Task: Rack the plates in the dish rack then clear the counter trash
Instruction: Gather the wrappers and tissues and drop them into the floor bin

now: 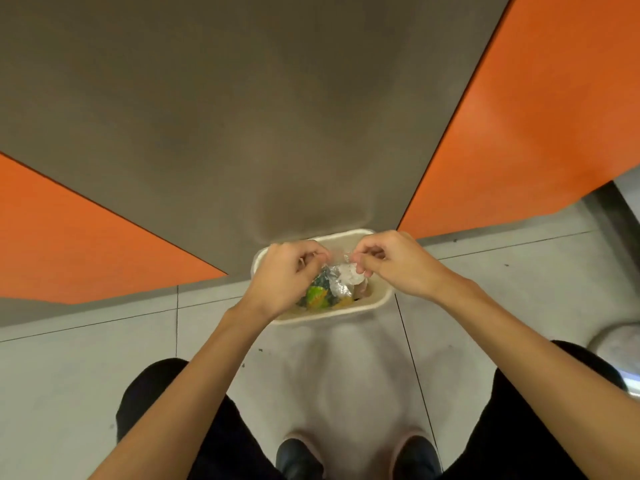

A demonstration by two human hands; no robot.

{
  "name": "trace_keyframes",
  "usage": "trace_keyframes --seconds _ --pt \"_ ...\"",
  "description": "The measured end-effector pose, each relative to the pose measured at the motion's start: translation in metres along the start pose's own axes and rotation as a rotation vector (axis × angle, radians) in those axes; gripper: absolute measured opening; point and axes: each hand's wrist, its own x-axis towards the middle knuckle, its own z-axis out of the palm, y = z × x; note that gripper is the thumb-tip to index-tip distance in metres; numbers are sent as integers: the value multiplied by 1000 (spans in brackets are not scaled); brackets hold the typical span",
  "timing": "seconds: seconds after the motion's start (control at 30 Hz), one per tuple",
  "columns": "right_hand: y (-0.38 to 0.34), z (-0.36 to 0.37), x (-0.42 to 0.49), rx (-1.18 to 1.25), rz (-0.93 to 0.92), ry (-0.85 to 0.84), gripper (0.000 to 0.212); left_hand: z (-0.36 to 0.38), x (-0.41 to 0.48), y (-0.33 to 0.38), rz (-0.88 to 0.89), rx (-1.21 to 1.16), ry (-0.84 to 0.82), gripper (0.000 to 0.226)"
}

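A cream waste bin (379, 299) stands on the floor against a grey-brown panel. Inside it sits a clear plastic bag (337, 278) of trash, with green and yellow wrappers and crumpled white pieces showing through. My left hand (284, 275) pinches the bag's top edge on the left, fingers curled. My right hand (391, 263) pinches the bag's top on the right. Both hands hover over the bin's opening and hide part of its rim. No plates or dish rack are in view.
Orange cabinet fronts (540, 126) flank the grey-brown panel (242, 116) on both sides. Light floor tiles (86, 368) spread below. My legs in black and my dark shoes (298, 459) stand just before the bin. A grey rounded object (616, 341) lies at the right edge.
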Motion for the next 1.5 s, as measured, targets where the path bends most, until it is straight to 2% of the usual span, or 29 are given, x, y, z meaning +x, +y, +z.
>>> trace_keyframes --seconds 0.17,0.43,0.53,0.67,0.77,0.87,0.97,1.23,1.5 --pt "-105 -55 -61 -8 58 -24 18 -66 -58 99 -74 -158 -7 13" --pt "-285 -148 -186 63 105 7 17 -195 -142 274 -96 -157 -133 30" --pt "-334 -179 -234 100 148 37 14 -230 -171 333 -118 -183 -146 24" --pt "-399 -222 -278 108 160 136 13 -278 -190 401 -65 -225 -158 21" --pt "-438 -243 -298 113 136 270 16 -305 -196 431 26 -220 -64 17" --pt "-462 -246 -314 127 127 382 24 -324 -208 444 65 -201 36 21" --pt "-475 -247 -322 118 122 432 30 -338 -211 449 90 -241 49 26" --pt "-492 -275 -328 105 152 586 20 -371 -187 484 144 -297 -98 26" --pt "-478 -328 -350 144 149 683 13 -355 -167 538 196 -278 -201 25"
